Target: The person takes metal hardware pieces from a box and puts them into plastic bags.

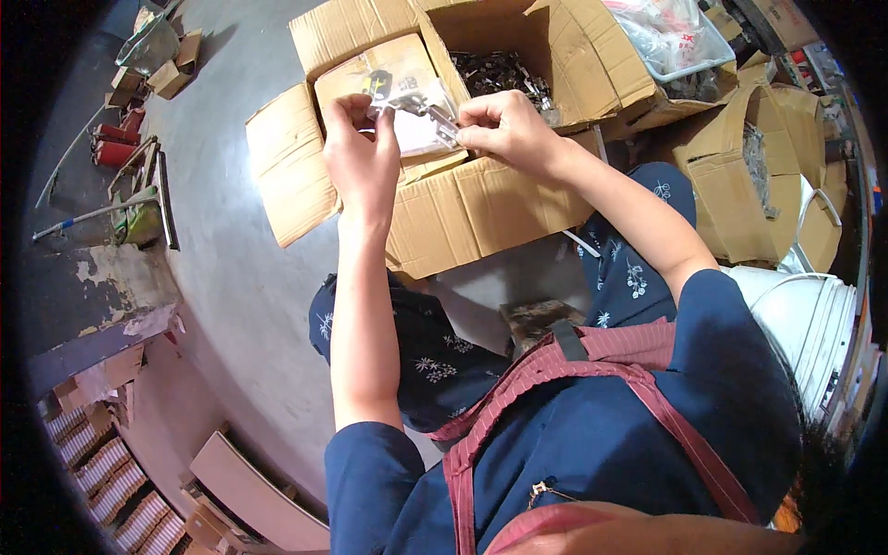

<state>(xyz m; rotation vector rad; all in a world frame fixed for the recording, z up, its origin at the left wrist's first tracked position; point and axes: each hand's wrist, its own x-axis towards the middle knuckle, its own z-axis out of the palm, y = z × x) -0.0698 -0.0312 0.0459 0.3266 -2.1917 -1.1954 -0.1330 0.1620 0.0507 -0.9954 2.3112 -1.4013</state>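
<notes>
Floor point(222, 222): grey, smooth, at the left. Left box point(289, 157): cardboard, flaps spread, below the hands; a flat pack lies inside, partly covered by the left hand and the work. Right box point(597, 69): cardboard, adjoining the left box; a heap of dark metal pieces point(499, 74) within. Far box point(717, 190): cardboard, farther right, grey pieces in its mouth. Bucket point(800, 319): white, beside the right upper arm. Tub point(696, 70): pale, beyond the right box, heaped with clear bags.

Left hand point(361, 153): thumb and fingers closed at the left end of the metal part. Right hand point(507, 129): thumb and forefinger pinching its right end.

Metal part point(440, 117): between the two hands, above the left box; silvery, shiny, narrow, slanting down to the right; fingers hide its ends. Whether single or several linked pieces, cannot be told.
</notes>
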